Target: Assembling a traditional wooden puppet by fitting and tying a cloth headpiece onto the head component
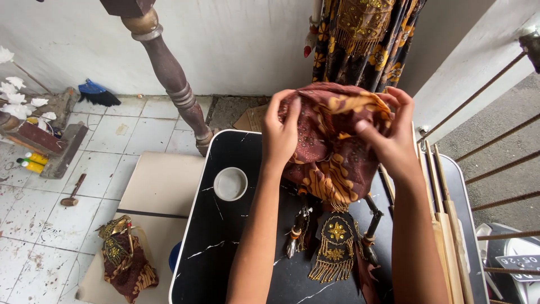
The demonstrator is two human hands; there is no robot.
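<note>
While raised, both hands (fingers curled) on batik cloth

Few such things show. At the far left, on the tiled floor, two small yellow bottles lie side by side on their sides. One has a white cap and the other a green one, and any labels are too small to make out.

In the bottom right corner, beyond the metal bars, sits a vehicle number plate — a pale grey rectangle with dark characters, seen upside down and slightly tilted.

A flat piece of brown cardboard — perhaps a flattened box — lies by the wall, just behind the black table's far edge. No screens are in view.
</note>
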